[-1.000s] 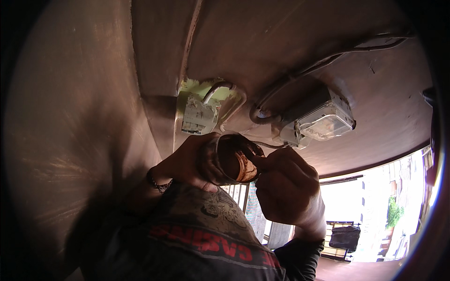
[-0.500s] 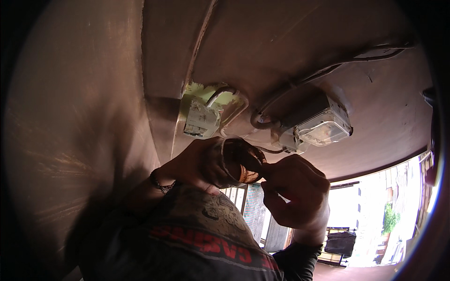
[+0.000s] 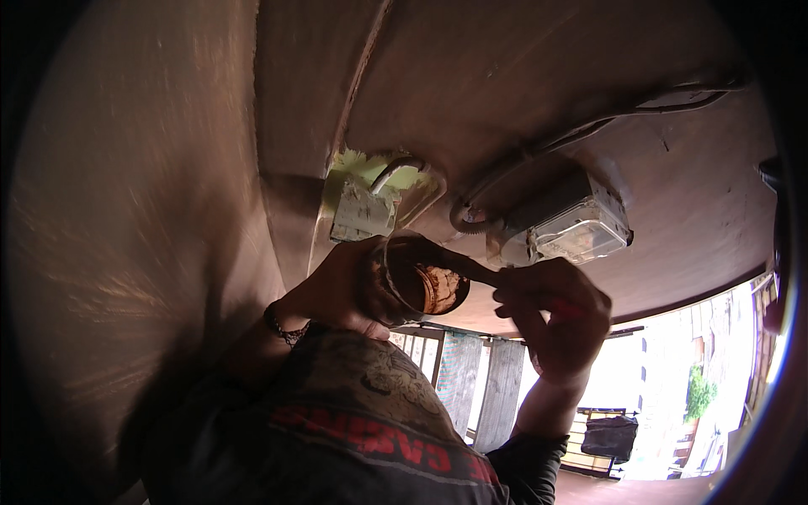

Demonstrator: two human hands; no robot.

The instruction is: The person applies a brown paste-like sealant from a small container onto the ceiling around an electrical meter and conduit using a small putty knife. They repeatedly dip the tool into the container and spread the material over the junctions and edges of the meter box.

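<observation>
My left hand (image 3: 339,284) is closed around a round, open-topped cup (image 3: 411,296), tilted so that its mouth faces right. Brown, wet-looking paint coats the inside, with a lighter brown patch catching the light. My right hand (image 3: 557,313) pinches the thin end of a dark paintbrush (image 3: 473,268). Its broader end lies across the cup's mouth at the upper rim; the bristle tip is too dark to make out. Both hands are in front of my chest, the right one a short way right of the cup.
A brown wall spreads ahead, with a pale switch box (image 3: 362,210) on a green patch. Farther right is a clear-covered meter box (image 3: 581,223) with a bent conduit (image 3: 539,151). Another wall (image 3: 143,210) stands close at left. Bright daylight, grey boards (image 3: 497,396) and a dark bag (image 3: 610,438) are behind at lower right.
My right hand has moved right, away from the cup, drawing the brush partly out so more of it shows. The cup's lighter brown inside is more exposed; my left hand has shifted slightly left.
</observation>
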